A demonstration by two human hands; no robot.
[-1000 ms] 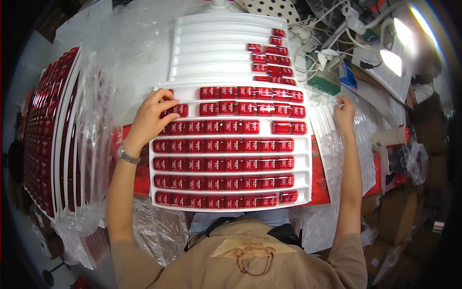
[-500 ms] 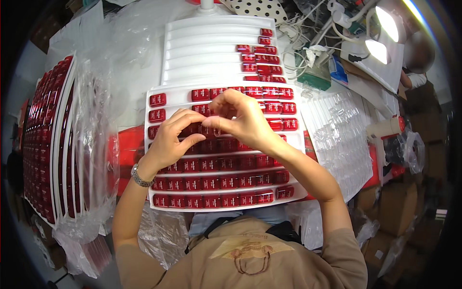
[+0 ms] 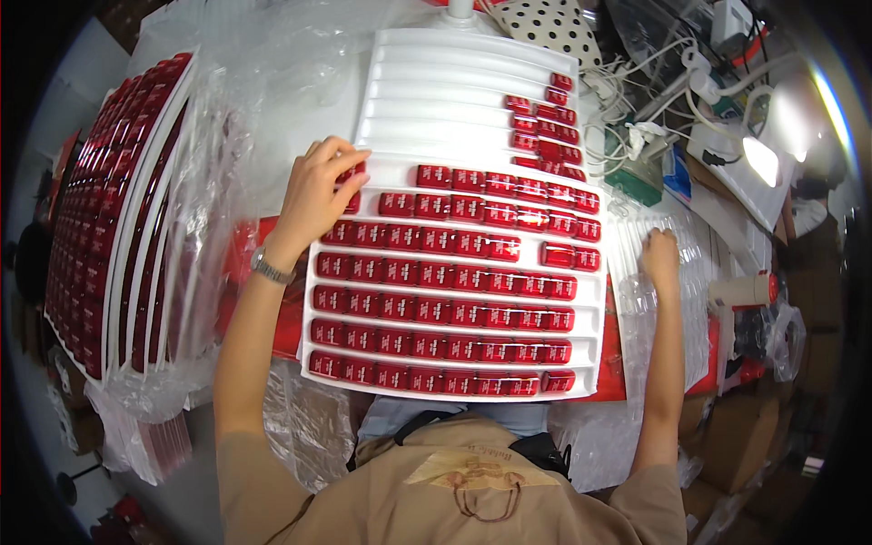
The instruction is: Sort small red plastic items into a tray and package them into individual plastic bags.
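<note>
A white ridged tray (image 3: pixel 585 320) lies in front of me, holding rows of small glossy red blocks (image 3: pixel 436 312) with pale print. At its far left corner my left hand (image 3: pixel 318 186) is closed, thumb and fingers pinching a red block (image 3: pixel 352 171) at the end of a row. Just below it, another red block shows partly beside the thumb. My right hand (image 3: pixel 660 252) reaches out to the right, its fingers drawn together over rows of clear plastic pieces (image 3: pixel 672 313). Whatever those fingers hold, if anything, is too small to make out.
A second white tray (image 3: pixel 454 84), with red blocks only at its right end, lies beyond the first. To the left, filled trays (image 3: pixel 109 209) stand stacked beside clear plastic wrap (image 3: pixel 204 263). Cables, a lamp (image 3: pixel 761 162) and a green box (image 3: pixel 636 184) crowd the far right.
My hands were together over the tray's middle; now they are apart. The left has moved to the far left corner, the right out to the clear plastic pieces. The view has shifted.
</note>
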